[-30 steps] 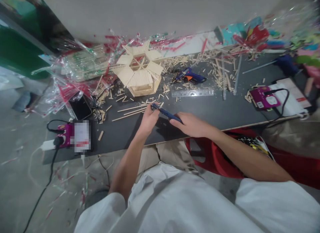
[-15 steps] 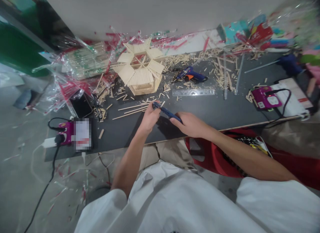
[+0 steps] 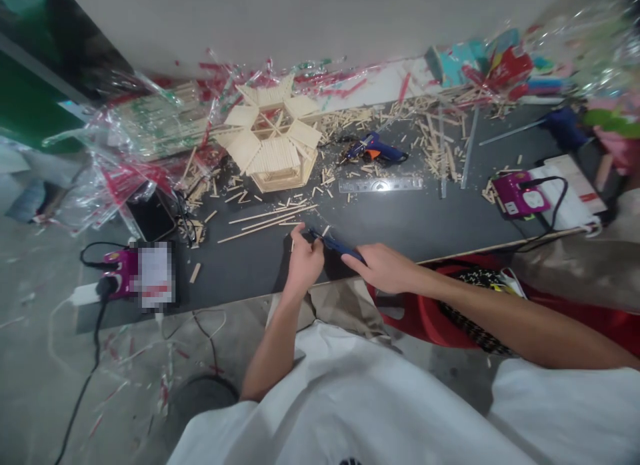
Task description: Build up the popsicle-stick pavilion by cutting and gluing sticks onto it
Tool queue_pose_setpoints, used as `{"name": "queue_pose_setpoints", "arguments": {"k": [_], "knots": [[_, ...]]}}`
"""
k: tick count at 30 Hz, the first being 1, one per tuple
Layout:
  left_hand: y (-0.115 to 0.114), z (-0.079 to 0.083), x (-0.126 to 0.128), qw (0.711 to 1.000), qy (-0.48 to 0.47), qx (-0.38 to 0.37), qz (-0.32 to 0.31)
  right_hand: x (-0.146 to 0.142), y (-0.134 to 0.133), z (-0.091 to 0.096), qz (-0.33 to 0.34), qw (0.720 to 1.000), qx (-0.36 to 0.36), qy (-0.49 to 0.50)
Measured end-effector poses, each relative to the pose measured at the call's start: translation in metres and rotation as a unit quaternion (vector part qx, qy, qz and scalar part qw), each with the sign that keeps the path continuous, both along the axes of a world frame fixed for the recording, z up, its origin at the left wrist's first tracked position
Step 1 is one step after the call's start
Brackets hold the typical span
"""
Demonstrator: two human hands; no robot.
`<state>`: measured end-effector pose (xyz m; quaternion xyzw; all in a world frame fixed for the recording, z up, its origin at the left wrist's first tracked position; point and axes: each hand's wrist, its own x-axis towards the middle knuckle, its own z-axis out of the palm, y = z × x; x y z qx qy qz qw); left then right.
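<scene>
My right hand is wrapped round the dark blue handles of a pair of cutting pliers, whose jaws point left and away from me. Close by the jaws is my left hand, its index finger stretched out and its thumb apart from it; the other fingers are partly hidden. A short piece of stick shows beside the jaws, and another sliver lies against the left hand's outer side. Several long thin wooden sticks lie just beyond the left hand. Behind them stands a six-sided wooden stick model with flared panels.
A blue glue gun and a clear ruler lie beyond my hands. Cut stick bits litter the dark tabletop. Purple power sockets sit at the right and left. Phone and plastic wrappers are at left.
My left index finger has straightened away from the pliers' jaws, where the left fingers were pressed together. Both hands sit slightly lower in view, and the view has shifted a little.
</scene>
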<state>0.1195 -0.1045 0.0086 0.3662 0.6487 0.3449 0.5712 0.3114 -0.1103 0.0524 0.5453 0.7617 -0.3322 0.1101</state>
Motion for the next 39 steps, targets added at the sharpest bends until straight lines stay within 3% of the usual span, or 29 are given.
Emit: {"name": "queue_pose_setpoints", "arguments": {"k": [3,7,14,20,26,39], "knots": [[-0.016,0.003,0.002,0.994,0.106,0.033,-0.017,0.001,-0.005,0.0,0.015,1.0,-0.015,-0.015],[-0.024,0.01,0.004,0.992,0.118,0.05,-0.014,0.002,-0.009,0.0,0.024,0.999,-0.03,-0.023],[-0.029,0.022,0.008,0.972,0.218,0.032,-0.081,-0.001,-0.015,0.005,0.019,0.998,-0.051,-0.021],[-0.035,0.025,0.012,0.966,0.239,0.025,-0.095,0.002,-0.021,0.004,0.017,0.998,-0.051,-0.029],[-0.04,0.028,0.011,0.933,0.31,-0.01,-0.183,0.001,-0.025,0.004,0.017,0.997,-0.071,-0.026],[-0.054,0.031,0.011,0.924,0.322,-0.01,-0.204,0.004,-0.039,0.004,0.004,0.997,-0.078,-0.008]]}}
